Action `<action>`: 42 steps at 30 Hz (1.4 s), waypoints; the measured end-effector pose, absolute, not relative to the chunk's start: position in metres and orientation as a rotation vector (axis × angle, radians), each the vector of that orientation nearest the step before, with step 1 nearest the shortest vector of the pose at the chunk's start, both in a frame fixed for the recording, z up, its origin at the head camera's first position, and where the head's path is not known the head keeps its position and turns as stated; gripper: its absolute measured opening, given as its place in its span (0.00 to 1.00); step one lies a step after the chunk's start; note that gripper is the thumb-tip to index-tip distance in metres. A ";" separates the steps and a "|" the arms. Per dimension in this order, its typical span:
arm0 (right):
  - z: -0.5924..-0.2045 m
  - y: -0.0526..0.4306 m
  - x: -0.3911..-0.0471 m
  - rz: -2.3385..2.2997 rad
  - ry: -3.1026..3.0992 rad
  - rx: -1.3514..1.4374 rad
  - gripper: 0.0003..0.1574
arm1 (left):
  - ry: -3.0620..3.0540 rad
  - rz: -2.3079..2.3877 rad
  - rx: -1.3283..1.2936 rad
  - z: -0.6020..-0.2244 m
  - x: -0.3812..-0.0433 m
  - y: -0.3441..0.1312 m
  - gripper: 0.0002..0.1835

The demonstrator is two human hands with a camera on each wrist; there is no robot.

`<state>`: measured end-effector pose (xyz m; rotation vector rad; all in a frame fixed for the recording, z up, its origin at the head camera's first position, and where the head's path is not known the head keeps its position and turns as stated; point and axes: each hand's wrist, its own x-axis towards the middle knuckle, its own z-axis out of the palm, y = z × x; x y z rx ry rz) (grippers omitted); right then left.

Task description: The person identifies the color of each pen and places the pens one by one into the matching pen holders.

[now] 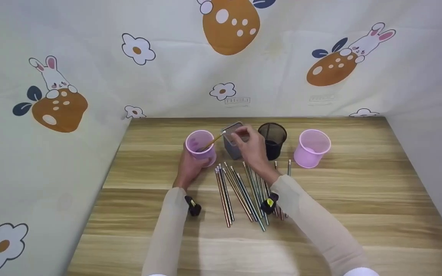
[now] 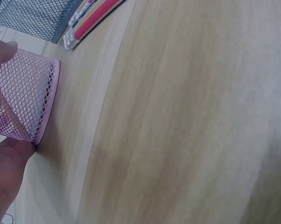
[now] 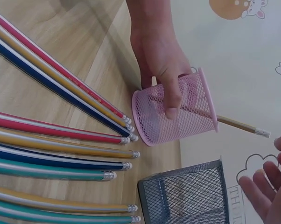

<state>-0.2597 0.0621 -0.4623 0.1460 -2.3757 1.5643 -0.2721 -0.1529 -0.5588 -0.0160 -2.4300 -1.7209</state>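
A pink mesh pen cup (image 1: 201,142) stands at the left of the row, and my left hand (image 1: 191,165) grips it round the side. In the right wrist view the left thumb lies across the cup's mesh (image 3: 152,116). One yellow pencil (image 3: 236,124) leans inside, its white eraser end sticking out over the rim. My right hand (image 1: 252,147) hovers just right of that eraser, above the grey square mesh holder (image 1: 233,147). A small gap shows between its fingers (image 3: 258,182) and the pencil, and they hold nothing.
Several striped pencils (image 1: 240,195) lie in front of the cups, erasers pointing away from me; the right forearm hides some. Behind the right hand stands a black round mesh cup (image 1: 274,140). Another pink cup (image 1: 311,149) is farther right. A patterned cloth wall (image 1: 175,84) closes off the back.
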 end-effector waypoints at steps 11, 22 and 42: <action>-0.474 0.088 -0.240 1.502 -2.367 0.078 0.10 | -2.431 -1.750 0.001 -0.560 -0.272 -0.154 0.48; -0.486 0.120 -0.226 1.361 -2.475 -0.066 0.10 | -2.431 -1.728 0.017 -0.560 -0.271 -0.154 0.51; -0.523 0.175 -0.202 1.050 -2.953 -0.317 0.29 | -2.391 -1.768 -0.021 -0.562 -0.273 -0.154 0.51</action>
